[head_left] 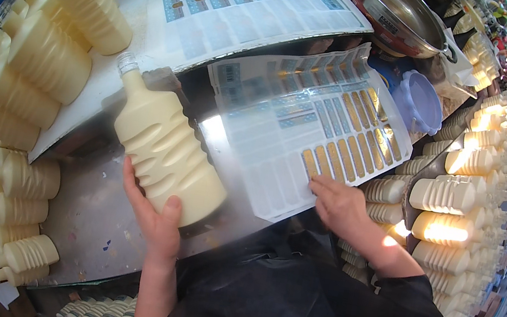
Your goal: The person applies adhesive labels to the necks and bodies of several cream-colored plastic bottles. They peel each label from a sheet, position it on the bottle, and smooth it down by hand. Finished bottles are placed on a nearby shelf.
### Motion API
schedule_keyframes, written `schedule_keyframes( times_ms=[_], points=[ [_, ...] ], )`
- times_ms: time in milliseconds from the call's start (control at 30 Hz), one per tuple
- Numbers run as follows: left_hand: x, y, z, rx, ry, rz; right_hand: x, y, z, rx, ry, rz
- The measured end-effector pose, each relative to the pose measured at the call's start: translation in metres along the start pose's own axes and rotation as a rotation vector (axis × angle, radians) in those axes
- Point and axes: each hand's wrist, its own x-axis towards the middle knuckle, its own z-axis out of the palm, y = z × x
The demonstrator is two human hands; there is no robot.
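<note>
My left hand [154, 219] grips the lower part of a cream plastic bottle [166, 145], thumb on the near side and fingers along the left. The bottle is ribbed, has a clear neck, and leans with its neck to the upper left. My right hand [340, 207] is closed in a pinch at the near end of a gold strip label [310, 163] on a sheet of labels [254, 152]. That sheet carries rows of gold and blue labels, and several blank label outlines show at its lower left. Whether the strip has lifted is hidden by my fingers.
More label sheets [242, 17] lie on a white board beyond. Cream bottles [50, 60] stand crowded at the left, and several rows of bottles [453, 193] fill the right. A large metal pan [399, 12] and a lilac basin [420, 104] sit at the far right. Grey metal tabletop [90, 225] lies below.
</note>
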Motion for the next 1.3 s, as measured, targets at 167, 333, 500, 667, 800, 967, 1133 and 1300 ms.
schedule_keyframes(
  times_ms=[167,333,500,667,800,967,1133,1300],
  points=[
    [-0.011,0.006,-0.006,0.36,0.098,0.078,-0.021,-0.024,-0.001,-0.096,-0.131,0.005],
    [-0.028,0.025,0.005,0.614,0.065,0.509,-0.036,-0.002,0.003,-0.156,-0.075,-0.158],
    [-0.026,0.05,0.034,0.452,-0.289,0.652,-0.027,-0.001,-0.002,0.269,-0.137,0.003],
    [-0.022,0.062,0.071,0.612,-0.407,0.572,0.034,-0.048,-0.028,0.94,-0.13,0.453],
    [-0.012,0.059,0.074,0.823,-0.212,0.682,0.068,-0.085,-0.036,1.085,-0.005,0.209],
    [0.0,0.07,0.047,0.742,-0.085,0.649,0.093,-0.098,-0.036,0.888,0.049,0.024],
    [0.004,0.085,0.019,0.292,-0.038,0.185,0.128,-0.099,-0.026,1.318,-0.268,0.18],
    [0.023,0.083,0.002,0.019,0.123,-0.075,0.171,-0.101,-0.017,1.354,-0.435,0.261]
  ],
)
